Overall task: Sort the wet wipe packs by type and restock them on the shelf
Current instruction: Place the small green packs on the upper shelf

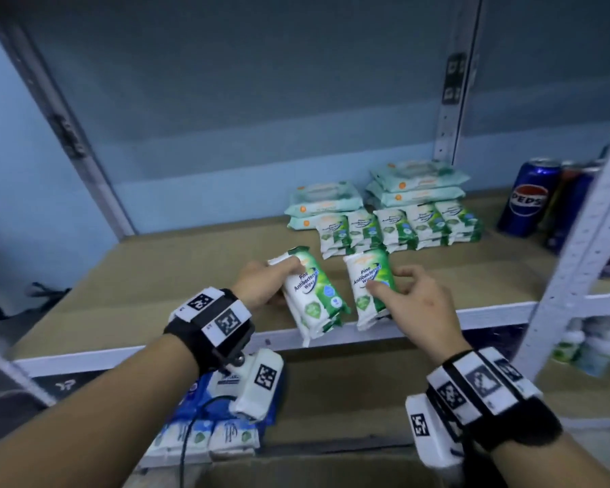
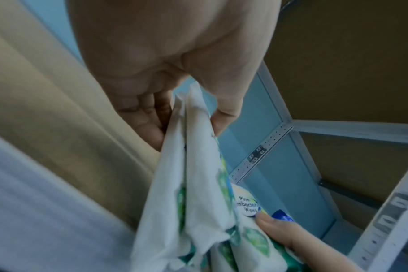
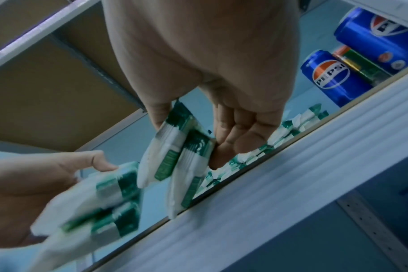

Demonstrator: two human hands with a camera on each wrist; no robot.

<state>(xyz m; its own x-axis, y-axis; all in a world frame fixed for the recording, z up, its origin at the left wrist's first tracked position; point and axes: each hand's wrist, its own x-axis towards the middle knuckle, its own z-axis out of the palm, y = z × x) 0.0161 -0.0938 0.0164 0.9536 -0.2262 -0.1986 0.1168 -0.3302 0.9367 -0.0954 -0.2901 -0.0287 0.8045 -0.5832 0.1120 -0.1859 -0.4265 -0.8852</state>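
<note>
Over the front of the brown shelf board (image 1: 155, 276) my left hand (image 1: 261, 283) grips two stacked green-and-white pine antibacterial wipe packs (image 1: 314, 294), seen edge-on in the left wrist view as packs (image 2: 193, 184). My right hand (image 1: 405, 294) pinches two more of the same packs (image 1: 370, 283) between thumb and fingers; the right wrist view shows these packs (image 3: 175, 160) above the shelf lip. Behind, a row of the same green packs (image 1: 398, 228) stands stacked, with pale mint wipe packs (image 1: 323, 204) and a taller mint stack (image 1: 416, 184) at the back.
Pepsi cans (image 1: 529, 199) stand at the right, beside a white upright post (image 1: 585, 248). A second post (image 1: 449, 110) rises at the back. On the shelf below lie blue-and-white packs (image 1: 205, 431). The shelf's white front rail (image 1: 120, 353) runs under my wrists.
</note>
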